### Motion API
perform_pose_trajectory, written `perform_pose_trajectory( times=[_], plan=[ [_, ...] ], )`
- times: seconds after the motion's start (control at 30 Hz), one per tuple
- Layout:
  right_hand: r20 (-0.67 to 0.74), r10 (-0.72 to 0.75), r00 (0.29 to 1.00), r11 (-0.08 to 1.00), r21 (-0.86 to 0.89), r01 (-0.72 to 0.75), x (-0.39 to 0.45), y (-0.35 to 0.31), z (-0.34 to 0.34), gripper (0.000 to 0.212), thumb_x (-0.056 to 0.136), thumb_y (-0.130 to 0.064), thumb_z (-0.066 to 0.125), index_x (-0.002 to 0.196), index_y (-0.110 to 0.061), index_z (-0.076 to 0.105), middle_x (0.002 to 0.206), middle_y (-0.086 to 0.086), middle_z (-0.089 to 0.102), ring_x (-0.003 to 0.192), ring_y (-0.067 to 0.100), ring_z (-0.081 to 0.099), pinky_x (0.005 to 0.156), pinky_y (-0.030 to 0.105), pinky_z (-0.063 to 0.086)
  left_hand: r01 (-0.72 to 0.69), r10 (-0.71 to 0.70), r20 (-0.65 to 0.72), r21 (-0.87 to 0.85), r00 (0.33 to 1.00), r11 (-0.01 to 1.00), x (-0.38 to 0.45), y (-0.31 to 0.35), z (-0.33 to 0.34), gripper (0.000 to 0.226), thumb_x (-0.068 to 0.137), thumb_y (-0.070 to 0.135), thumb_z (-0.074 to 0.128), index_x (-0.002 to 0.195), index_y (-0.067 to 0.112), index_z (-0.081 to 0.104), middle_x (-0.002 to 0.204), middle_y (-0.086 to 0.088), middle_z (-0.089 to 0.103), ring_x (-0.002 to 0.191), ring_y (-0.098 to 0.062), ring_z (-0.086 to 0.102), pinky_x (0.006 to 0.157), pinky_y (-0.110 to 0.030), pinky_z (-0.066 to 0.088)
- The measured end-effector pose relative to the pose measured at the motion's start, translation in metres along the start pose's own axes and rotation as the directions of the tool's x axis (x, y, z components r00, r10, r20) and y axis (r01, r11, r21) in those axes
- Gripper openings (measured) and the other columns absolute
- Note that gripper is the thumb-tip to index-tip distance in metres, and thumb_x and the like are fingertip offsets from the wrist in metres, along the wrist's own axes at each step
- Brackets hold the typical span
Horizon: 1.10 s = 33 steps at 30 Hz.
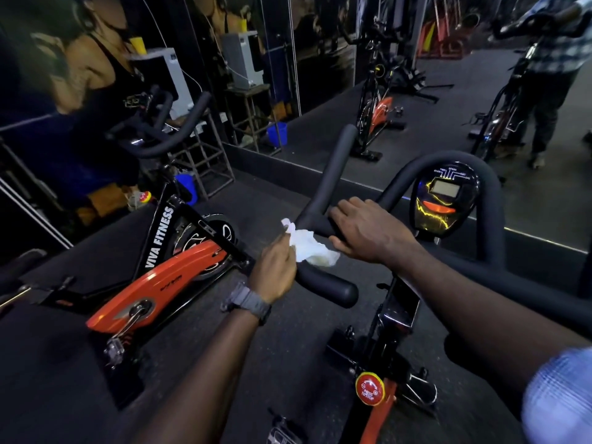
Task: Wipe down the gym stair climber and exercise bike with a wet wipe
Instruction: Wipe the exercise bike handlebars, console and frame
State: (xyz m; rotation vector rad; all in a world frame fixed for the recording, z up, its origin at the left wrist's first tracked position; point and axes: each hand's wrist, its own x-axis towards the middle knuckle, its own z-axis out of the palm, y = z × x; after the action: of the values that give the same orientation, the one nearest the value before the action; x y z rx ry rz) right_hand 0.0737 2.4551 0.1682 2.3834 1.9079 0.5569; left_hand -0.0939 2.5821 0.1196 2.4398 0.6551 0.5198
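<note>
I stand over an exercise bike with black foam handlebars (333, 174) and an oval console (443, 200) at their centre. My left hand (275, 267), a dark watch on its wrist, pinches a crumpled white wet wipe (312, 248) against the left handlebar grip. My right hand (368, 232) grips the same bar just right of the wipe, fingers curled over it. A red round knob (369, 388) sits low on the orange frame below me. No stair climber is visible.
A second orange and black bike (166, 277) marked VIVA FITNESS stands to the left on the dark rubber floor. A wall mirror (416, 91) ahead reflects bikes and a standing person. A metal stand (205, 155) and blue bucket (277, 133) sit at back left.
</note>
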Motion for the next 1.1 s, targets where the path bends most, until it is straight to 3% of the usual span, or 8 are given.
perform_pose_trajectory(
  times=[0.1,0.2,0.3,0.47,0.6,0.83,0.93,1.1],
  plan=[
    [0.013,0.006,1.000,1.000,-0.011,-0.006,0.000,0.000,0.000,0.045,0.090,-0.049,0.048,0.116,-0.013,0.057,0.107,0.007,0.059,0.097,0.028,0.055,0.079,0.041,0.046,-0.144,0.139,-0.078,-0.060,0.987,0.988,-0.036,0.003,0.005,0.049,0.097,0.017,0.034,0.141,-0.001,0.043,0.150,-0.006,0.038,0.144,-0.020,0.028,0.113,-0.008,0.009],
    [0.008,0.004,1.000,1.000,-0.020,-0.004,-0.001,-0.001,0.000,0.044,0.091,-0.048,0.050,0.117,-0.013,0.058,0.108,0.008,0.059,0.098,0.028,0.055,0.079,0.041,0.046,-0.354,0.354,0.007,-0.036,0.935,0.935,-0.055,0.006,0.012,0.038,0.099,0.014,0.035,0.129,0.002,0.054,0.142,-0.002,0.048,0.145,-0.015,0.025,0.119,-0.021,0.005],
    [0.011,0.008,1.000,1.000,-0.013,-0.007,0.000,-0.002,-0.002,0.044,0.090,-0.047,0.051,0.116,-0.013,0.058,0.108,0.008,0.060,0.098,0.028,0.055,0.079,0.042,0.046,-0.323,0.318,0.091,0.046,0.944,0.945,-0.019,-0.003,0.003,0.051,0.096,0.030,0.032,0.124,-0.003,0.058,0.131,-0.014,0.059,0.129,-0.022,0.047,0.120,-0.028,0.010],
    [-0.001,-0.002,1.000,0.999,-0.034,0.002,0.000,-0.001,-0.001,0.042,0.087,-0.048,0.053,0.109,-0.012,0.061,0.101,0.009,0.060,0.092,0.029,0.057,0.074,0.042,0.046,-0.375,0.325,0.227,0.232,0.918,0.897,-0.004,0.030,0.003,0.040,0.094,0.035,0.034,0.099,0.020,0.070,0.095,0.000,0.071,0.098,-0.014,0.060,0.117,-0.043,0.014],
    [-0.016,-0.019,1.000,0.998,-0.053,0.018,0.000,-0.001,0.000,0.037,0.085,-0.045,0.057,0.100,-0.011,0.060,0.094,0.010,0.061,0.086,0.032,0.058,0.069,0.042,0.046,-0.440,0.430,0.100,0.282,0.897,0.853,-0.050,0.071,0.024,0.028,0.093,0.035,0.039,0.088,0.023,0.064,0.084,0.005,0.065,0.080,-0.020,0.056,0.081,-0.038,0.034],
    [-0.034,-0.013,0.999,0.999,-0.046,0.011,0.001,-0.002,0.001,0.036,0.086,-0.045,0.059,0.102,-0.012,0.060,0.096,0.009,0.062,0.088,0.030,0.058,0.072,0.042,0.047,-0.765,0.776,0.031,0.201,0.630,0.612,-0.064,0.078,0.044,0.011,0.088,0.017,0.054,0.080,0.010,0.058,0.076,-0.008,0.055,0.072,-0.029,0.051,0.075,-0.038,0.042],
    [-0.032,-0.012,0.999,0.999,-0.048,0.011,-0.001,-0.001,0.000,0.036,0.086,-0.045,0.060,0.101,-0.012,0.060,0.096,0.009,0.061,0.088,0.031,0.058,0.072,0.041,0.047,-0.728,0.741,-0.143,0.140,0.656,0.672,-0.067,0.065,0.043,0.022,0.096,0.017,0.041,0.086,0.005,0.057,0.080,-0.012,0.056,0.077,-0.030,0.052,0.085,-0.041,0.047],
    [-0.057,-0.018,0.998,0.999,-0.041,0.016,-0.001,0.000,0.002,0.035,0.087,-0.045,0.060,0.101,-0.013,0.059,0.098,0.009,0.062,0.090,0.031,0.058,0.073,0.042,0.046,-0.441,0.408,-0.415,0.018,0.813,0.897,-0.060,0.063,0.038,0.035,0.101,0.026,0.039,0.071,0.008,0.047,0.072,-0.009,0.048,0.068,-0.027,0.046,0.063,-0.038,0.038]
  ],
)
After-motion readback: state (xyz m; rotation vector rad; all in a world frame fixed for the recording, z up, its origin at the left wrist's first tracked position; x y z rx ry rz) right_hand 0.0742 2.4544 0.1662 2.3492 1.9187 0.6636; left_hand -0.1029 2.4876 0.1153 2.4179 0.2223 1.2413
